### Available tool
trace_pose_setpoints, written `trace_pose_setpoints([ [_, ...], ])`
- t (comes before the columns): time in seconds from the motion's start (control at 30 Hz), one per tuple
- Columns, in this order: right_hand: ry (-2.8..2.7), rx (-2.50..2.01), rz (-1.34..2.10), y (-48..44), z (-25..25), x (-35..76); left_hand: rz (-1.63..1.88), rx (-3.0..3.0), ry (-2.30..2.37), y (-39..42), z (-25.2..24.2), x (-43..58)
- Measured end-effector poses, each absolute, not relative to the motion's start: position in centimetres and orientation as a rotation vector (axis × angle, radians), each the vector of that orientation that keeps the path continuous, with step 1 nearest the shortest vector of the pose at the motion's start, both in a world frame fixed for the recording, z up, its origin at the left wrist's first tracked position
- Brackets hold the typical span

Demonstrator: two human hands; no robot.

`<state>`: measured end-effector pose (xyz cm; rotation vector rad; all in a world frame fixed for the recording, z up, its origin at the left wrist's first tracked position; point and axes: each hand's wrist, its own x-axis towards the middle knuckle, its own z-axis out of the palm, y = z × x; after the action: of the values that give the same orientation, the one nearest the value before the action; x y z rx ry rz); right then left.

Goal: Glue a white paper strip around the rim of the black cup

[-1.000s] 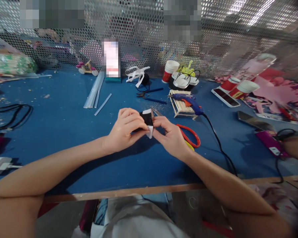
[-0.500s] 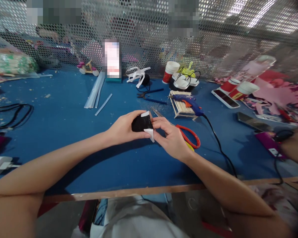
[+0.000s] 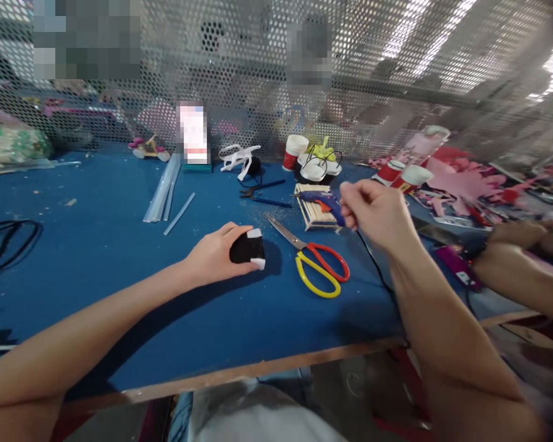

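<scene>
My left hand is closed round a small black piece with white tabs at its right edge, held just over the blue table. My right hand is raised at the right with its fingers curled. It overlaps the rear of a blue hot glue gun, which lies on a little rack of wooden sticks. Whether the fingers grip the gun or anything else is hidden. Between my hands lie open scissors with one red and one yellow handle.
Clear glue sticks and pliers lie farther back. Paper cups and a lit phone stand before the perforated metal screen. Pink scraps cover the right side, near another person's arm. The gun's cord trails forward.
My right hand has left the black piece and moved right and up to the glue gun, uncovering the scissors. My left hand still holds the piece. The whole view has shifted.
</scene>
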<state>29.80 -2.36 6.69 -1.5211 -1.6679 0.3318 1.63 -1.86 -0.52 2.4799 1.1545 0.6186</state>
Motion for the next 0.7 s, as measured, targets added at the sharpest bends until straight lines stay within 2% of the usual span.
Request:
trace_pose_setpoints([
  [0.1, -1.685, -1.755, -0.02, 0.4, 5.9, 33.4, 0.594, 2.47, 1.131, -1.8, -0.4, 1.6],
  [0.27, -2.187, -2.146, 0.014, 3.3, 3.0, 35.4, 0.508, 2.418, 1.157, -1.7, 0.1, 1.8],
  [0.37, -2.165, -2.243, -0.077, 3.7, 2.0, 34.9, 0.496, 2.408, 1.17, -1.6, 0.3, 1.9],
  [0.57, -1.805, -2.271, -0.028, 3.4, 2.0, 34.7, 0.496, 2.424, 1.147, -1.6, 0.0, 1.9],
  [0.7, -1.611, -2.017, 0.101, 2.3, 2.8, 34.4, 0.517, 2.417, 1.118, -1.6, -0.1, 1.9],
])
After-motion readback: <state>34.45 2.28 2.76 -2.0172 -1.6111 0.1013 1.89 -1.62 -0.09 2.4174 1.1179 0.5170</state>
